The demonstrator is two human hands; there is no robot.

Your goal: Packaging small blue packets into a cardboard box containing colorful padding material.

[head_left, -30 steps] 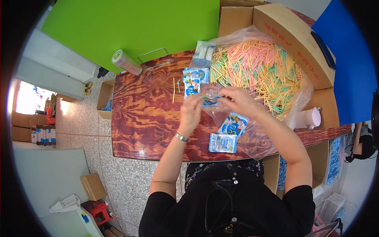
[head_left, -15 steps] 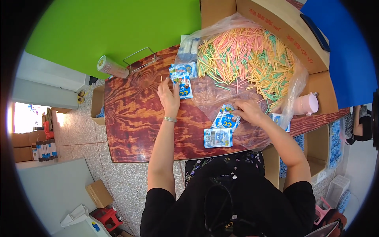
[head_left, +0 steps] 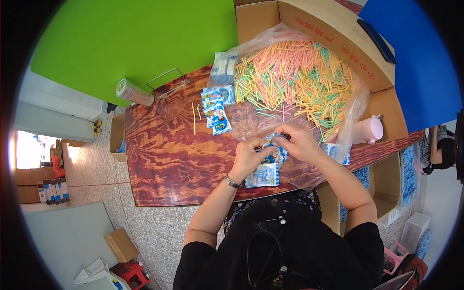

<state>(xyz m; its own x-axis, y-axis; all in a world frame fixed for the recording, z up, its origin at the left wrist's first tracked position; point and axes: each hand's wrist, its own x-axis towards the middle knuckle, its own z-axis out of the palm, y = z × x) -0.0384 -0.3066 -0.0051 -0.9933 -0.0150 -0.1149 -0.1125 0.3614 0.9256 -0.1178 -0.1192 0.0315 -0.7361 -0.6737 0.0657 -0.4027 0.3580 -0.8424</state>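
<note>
— What is in the hands?

— A small blue-and-white packet [head_left: 274, 153], held just above the near edge of the wooden table [head_left: 164, 150]. Both hands are closed on it: the left hand [head_left: 247, 157] pinches its left side, the right hand [head_left: 298, 141] curls over its top right. How tightly the fingers grip I cannot tell; they hide most of it.

— That differs from half a second back?

— Yes. Then the hands were well apart, the left one stretched out to the packets at the table's far side, the right one down by the near packets. Now they have come together over one packet, so the work looks to have shifted from fetching to handling a single piece.

— What lies around it?

— Just below the hands a second flat packet [head_left: 262, 176] rests on the table. Further out, a short row of like packets [head_left: 216, 108] with two loose sticks [head_left: 195, 117] beside them. Behind the hands, a clear plastic bag [head_left: 355, 104] spreads open inside a cardboard box [head_left: 333, 29], heaped with pink, yellow and green sticks [head_left: 299, 72]. A pink cup [head_left: 371, 129] stands at the right, a roll of film [head_left: 134, 93] at the far left corner.
</note>
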